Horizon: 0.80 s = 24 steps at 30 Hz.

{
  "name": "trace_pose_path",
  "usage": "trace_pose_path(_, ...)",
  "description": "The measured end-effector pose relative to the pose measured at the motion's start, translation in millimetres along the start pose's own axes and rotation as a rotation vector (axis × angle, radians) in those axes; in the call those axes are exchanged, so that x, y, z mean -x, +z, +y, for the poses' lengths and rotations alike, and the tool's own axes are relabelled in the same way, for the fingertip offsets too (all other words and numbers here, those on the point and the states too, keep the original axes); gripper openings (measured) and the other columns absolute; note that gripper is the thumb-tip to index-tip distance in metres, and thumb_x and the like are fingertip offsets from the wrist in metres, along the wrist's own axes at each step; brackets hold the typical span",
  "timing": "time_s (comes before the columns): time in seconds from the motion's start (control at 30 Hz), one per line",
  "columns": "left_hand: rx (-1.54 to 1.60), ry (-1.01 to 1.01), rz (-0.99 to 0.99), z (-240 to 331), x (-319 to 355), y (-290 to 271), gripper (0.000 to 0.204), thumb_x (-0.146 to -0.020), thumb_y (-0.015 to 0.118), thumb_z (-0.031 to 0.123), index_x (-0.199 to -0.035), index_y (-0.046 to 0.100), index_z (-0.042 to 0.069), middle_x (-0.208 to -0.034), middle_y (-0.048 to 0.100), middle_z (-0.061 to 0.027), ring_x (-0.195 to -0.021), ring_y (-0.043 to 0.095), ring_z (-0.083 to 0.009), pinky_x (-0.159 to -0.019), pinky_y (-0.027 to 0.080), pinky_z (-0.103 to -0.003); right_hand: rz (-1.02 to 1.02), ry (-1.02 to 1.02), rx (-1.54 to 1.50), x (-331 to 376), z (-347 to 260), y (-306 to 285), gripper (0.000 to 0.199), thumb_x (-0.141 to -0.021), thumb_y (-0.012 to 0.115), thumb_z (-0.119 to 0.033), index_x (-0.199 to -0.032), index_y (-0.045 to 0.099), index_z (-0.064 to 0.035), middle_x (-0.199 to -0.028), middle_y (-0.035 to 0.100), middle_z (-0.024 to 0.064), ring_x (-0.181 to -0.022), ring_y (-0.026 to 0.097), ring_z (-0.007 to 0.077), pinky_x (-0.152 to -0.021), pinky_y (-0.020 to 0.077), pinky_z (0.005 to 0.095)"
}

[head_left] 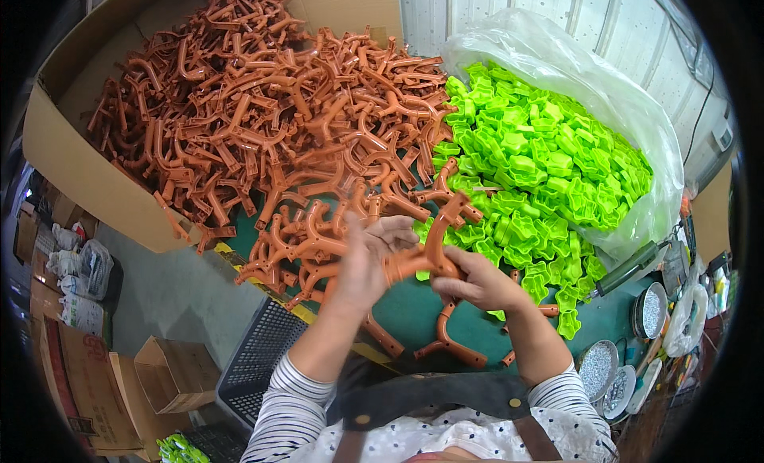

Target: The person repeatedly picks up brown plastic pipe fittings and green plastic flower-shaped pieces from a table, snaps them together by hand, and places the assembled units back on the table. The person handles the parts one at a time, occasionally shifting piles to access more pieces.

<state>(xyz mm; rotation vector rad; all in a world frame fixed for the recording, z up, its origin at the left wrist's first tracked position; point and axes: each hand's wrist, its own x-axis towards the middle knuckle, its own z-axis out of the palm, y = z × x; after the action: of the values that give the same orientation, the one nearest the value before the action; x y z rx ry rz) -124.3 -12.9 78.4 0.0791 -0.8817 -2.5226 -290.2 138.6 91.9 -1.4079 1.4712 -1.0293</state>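
Observation:
My left hand [362,260] and my right hand [473,280] meet over the green table [414,312], both gripping one curved orange plastic part [430,240]. Its forked end sticks up above my right fingers. A bit of bright green plastic shows under my right hand; whether it is held I cannot tell. A big heap of the same orange parts [263,121] spills from a cardboard box [72,160] just beyond my left hand. To the right lies a pile of bright green star-shaped plastic pieces [541,160] in a clear plastic bag [557,57].
Two loose orange parts [454,343] lie on the table near my body. Round metal dishes of small silvery pieces [601,367] and a dark-handled tool [629,268] sit at the right. A dark plastic crate [263,355] and cardboard boxes [171,371] stand on the floor at the left.

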Motion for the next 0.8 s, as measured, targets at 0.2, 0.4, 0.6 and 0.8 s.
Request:
trace_pose_path(0.2, -0.319, -0.21, -0.045, -7, 16, 1, 0.049, -0.103, 0.051, 0.032, -0.134, 0.049, -0.005, -0.125, 0.061, -0.0145, -0.111, 0.063, -0.0219, -0.098, 0.05, -0.034, -0.122, 0.061, -0.2, 6, -3, 10, 0.046, -0.088, 0.075, -0.031, -0.119, 0.053, -0.0048, -0.083, 0.066, 0.0087, -0.063, 0.062, 0.0197, -0.059, 0.0479, 0.0358)
trace_pose_path(0.4, -0.364, -0.208, 0.057, -25, 25, -9, 0.051, -0.101, 0.055, 0.032, -0.136, 0.046, -0.004, -0.122, 0.062, -0.0125, -0.11, 0.064, -0.0198, -0.097, 0.052, -0.033, 0.029, -0.279, 0.343, 6, 17, 19, 0.047, -0.084, 0.078, -0.031, -0.117, 0.055, -0.0055, -0.085, 0.065, 0.0158, -0.067, 0.063, 0.0353, -0.06, 0.0491, 0.04)
trace_pose_path(0.6, -0.307, 0.076, 0.307, -30, 21, 7, 0.028, -0.1, 0.056, 0.023, -0.118, 0.057, 0.002, -0.103, 0.063, -0.0054, -0.086, 0.059, -0.0116, -0.077, 0.048, -0.026, 0.559, -0.588, 0.553, 4, 24, 26, 0.047, -0.074, 0.083, -0.012, -0.115, 0.063, -0.0023, -0.107, 0.068, 0.0154, -0.09, 0.069, 0.0298, -0.073, 0.0568, 0.0353)
trace_pose_path(0.8, -0.302, 0.138, 0.337, -31, 17, 24, 0.019, -0.098, 0.063, 0.023, -0.104, 0.063, 0.005, -0.086, 0.066, 0.0006, -0.07, 0.057, -0.0052, -0.064, 0.045, -0.02, 0.505, -0.526, 0.277, 7, 29, 24, 0.045, -0.078, 0.077, -0.007, -0.121, 0.066, -0.0039, -0.12, 0.068, 0.0132, -0.107, 0.067, 0.0293, -0.087, 0.0567, 0.0346)
